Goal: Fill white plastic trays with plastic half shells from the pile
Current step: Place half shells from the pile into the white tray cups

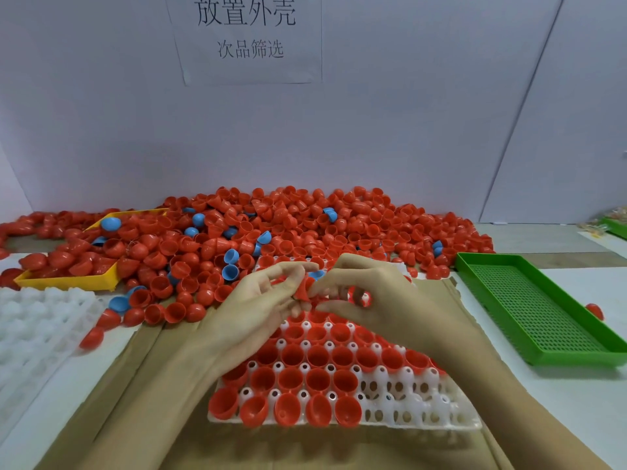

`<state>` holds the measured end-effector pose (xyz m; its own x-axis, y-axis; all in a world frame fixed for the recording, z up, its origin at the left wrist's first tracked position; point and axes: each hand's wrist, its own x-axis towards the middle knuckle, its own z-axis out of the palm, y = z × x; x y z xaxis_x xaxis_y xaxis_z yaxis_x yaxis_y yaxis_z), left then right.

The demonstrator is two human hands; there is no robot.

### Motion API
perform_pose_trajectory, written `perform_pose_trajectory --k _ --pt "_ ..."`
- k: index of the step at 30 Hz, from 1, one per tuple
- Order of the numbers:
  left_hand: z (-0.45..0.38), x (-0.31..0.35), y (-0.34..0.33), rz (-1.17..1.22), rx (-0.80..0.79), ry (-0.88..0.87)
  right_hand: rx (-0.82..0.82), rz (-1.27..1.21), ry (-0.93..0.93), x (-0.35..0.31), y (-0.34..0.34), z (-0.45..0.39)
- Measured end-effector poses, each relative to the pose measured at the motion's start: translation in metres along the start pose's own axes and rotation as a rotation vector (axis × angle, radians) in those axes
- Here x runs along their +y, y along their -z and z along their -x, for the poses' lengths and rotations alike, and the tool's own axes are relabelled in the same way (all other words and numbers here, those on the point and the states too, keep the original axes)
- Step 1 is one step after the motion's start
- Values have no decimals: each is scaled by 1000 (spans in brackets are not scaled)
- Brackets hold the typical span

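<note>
A white plastic tray [420,413] lies on brown cardboard in front of me, most of its cups holding red half shells [317,379]; several cups at its near right stand bare. Behind it spreads a big pile of red half shells [305,225] with a few blue ones mixed in. My left hand [261,300] and my right hand [369,293] meet above the tray's far part. Both pinch red half shells [303,289] between their fingertips. More red shows inside my right hand's curled fingers.
A yellow tray [68,281] sits half buried in the pile at the left. Another white tray [37,320] lies at the near left. A green perforated tray [539,310] stands at the right, with one red shell [594,312] beyond it. A paper sign hangs on the back wall.
</note>
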<state>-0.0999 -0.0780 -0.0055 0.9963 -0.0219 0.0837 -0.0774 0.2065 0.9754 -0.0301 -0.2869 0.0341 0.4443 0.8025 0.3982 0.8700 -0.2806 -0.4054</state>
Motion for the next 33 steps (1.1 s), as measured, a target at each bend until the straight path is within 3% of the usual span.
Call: perform_pose_trajectory --k 5,10,13,17,21,26,29,33 --pt "4 8 0 61 -103 58 47 168 16 -18 9 14" --pt "6 9 0 8 -117 50 89 23 -150 -9 15 43" --pt "6 2 -2 -60 -174 28 21 -68 -197 -7 8 58" --pt "8 -2 -10 -353 -185 -83 26 -84 -221 -11 -10 59" --pt "8 1 -5 -557 -18 -212 103 -16 -225 -12 -8 51" --pt "11 -7 -8 -924 -83 -251 50 12 -262 -7 -9 48" --pt "10 -11 -11 -851 -61 -273 98 -15 -267 -5 -16 49" --pt "7 -9 -10 -641 -21 -271 349 -37 -276 -12 -26 50"
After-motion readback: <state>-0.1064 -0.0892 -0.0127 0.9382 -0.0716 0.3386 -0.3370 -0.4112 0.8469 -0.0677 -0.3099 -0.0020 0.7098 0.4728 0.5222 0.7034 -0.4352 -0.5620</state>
